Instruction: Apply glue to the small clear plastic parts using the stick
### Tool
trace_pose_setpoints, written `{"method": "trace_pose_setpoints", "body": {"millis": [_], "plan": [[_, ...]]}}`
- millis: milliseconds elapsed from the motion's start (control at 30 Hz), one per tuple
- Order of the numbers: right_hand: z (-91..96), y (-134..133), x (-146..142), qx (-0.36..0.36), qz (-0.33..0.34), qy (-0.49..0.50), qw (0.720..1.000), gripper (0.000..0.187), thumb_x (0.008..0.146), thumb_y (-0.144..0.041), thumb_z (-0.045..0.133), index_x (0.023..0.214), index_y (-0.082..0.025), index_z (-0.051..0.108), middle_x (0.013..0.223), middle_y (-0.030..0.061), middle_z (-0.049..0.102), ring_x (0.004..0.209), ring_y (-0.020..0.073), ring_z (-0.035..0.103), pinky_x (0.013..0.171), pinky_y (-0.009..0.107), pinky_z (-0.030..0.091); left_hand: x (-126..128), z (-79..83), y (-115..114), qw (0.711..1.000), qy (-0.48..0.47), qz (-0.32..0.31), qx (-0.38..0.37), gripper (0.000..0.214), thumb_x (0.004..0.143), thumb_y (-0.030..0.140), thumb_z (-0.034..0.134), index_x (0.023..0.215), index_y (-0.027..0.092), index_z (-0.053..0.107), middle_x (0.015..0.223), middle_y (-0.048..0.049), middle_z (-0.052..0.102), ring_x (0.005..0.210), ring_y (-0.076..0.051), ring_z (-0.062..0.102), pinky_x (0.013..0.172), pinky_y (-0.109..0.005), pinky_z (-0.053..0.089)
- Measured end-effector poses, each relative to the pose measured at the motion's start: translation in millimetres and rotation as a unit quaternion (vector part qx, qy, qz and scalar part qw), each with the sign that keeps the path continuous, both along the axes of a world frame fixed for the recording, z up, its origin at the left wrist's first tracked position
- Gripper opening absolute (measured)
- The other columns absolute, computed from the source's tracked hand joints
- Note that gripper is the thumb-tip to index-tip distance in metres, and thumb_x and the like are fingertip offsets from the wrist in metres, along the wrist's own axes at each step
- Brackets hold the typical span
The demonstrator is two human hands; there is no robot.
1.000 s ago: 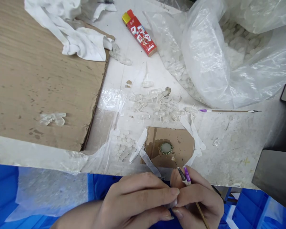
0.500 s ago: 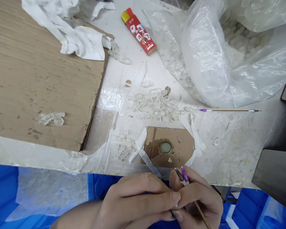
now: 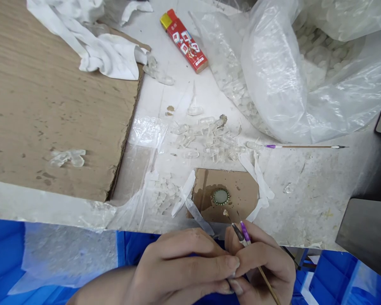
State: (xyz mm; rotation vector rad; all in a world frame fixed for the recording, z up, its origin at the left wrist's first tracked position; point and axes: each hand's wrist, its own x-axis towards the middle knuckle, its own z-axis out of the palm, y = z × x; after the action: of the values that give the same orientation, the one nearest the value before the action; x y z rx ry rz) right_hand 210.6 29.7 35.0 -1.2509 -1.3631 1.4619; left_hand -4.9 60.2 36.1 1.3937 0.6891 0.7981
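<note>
When viewed from the head camera, showed the left hand (image 3: 189,266) and the right hand (image 3: 263,258) meeting at the fingertips, by the near edge of a pale table (image 3: 320,182). Pinched between both sets of fingertips a small pale piece (image 3: 231,275), too hidden to identify. Gripped also, in the right hand's curled fingers, a dark-collared brush (image 3: 237,231) with a tan lump at the tip and, just beside, a purple-collared brush (image 3: 244,231) with a fine dark point. Pointed both tips toward a small cardboard pad (image 3: 246,190). Bore on this pad, within a dark stain, a green-edged, toothed cap (image 3: 221,196) with a pale round center. Included beyond the pad a heap of clear plastic pieces (image 3: 212,135), and to the left a cluster of small whitish pieces (image 3: 165,192). Displayed to the right of the heap another brush (image 3: 306,147), lying flat. Presented farther back a red lighter (image 3: 184,42) with a yellow top, just beside a large clear plastic bag (image 3: 273,80) of translucent pieces. Showed at left a broad cardboard sheet (image 3: 66,118) with a crumpled white cloth (image 3: 114,57) on the far part.
</note>
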Motion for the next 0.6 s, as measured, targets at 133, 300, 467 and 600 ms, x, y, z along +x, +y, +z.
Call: {"method": "trace_pose_setpoints", "body": {"millis": [133,300,467,600], "plan": [[-1.9,4,-5,-0.004,0.016,0.084,0.996,0.017,0.084,-0.011,0.075,0.094,-0.026,0.075,0.071,-0.0002,0.057,0.055,0.0148,0.053,0.049,0.025,0.048,3,-1.7,-5,0.999,0.011,0.035,-0.01,0.029,0.098,0.014,0.074,0.126,0.017,0.075,0.098,-0.0109,0.084,0.077,-0.019,0.084,0.071,-0.02,0.071],[-7.2,0,-12,-0.011,-0.005,0.118,0.993,0.012,0.087,-0.016,0.075,0.092,-0.027,0.072,0.07,-0.0015,0.056,0.056,0.0144,0.048,0.05,0.025,0.043,5,-2.7,-5,0.999,0.012,0.032,-0.01,0.022,0.097,0.013,0.075,0.119,0.013,0.076,0.097,-0.0112,0.084,0.075,-0.016,0.083,0.073,-0.017,0.069],[-7.9,1,-15,-0.01,-0.016,0.131,0.991,0.011,0.088,-0.016,0.074,0.09,-0.026,0.071,0.066,-0.002,0.057,0.054,0.014,0.045,0.05,0.025,0.041,2,-1.1,-5,1.0,0.014,0.026,-0.011,0.024,0.096,0.015,0.077,0.12,0.016,0.076,0.097,-0.01,0.084,0.074,-0.017,0.083,0.071,-0.017,0.069],[-7.0,2,-17,-0.015,-0.023,0.148,0.989,0.009,0.089,-0.018,0.074,0.091,-0.026,0.073,0.066,-0.0021,0.056,0.054,0.0135,0.045,0.049,0.025,0.04,3,0.1,-6,0.999,0.009,0.032,-0.027,0.031,0.095,0.016,0.078,0.126,0.021,0.076,0.098,-0.0094,0.085,0.072,-0.017,0.083,0.066,-0.018,0.07]]}}
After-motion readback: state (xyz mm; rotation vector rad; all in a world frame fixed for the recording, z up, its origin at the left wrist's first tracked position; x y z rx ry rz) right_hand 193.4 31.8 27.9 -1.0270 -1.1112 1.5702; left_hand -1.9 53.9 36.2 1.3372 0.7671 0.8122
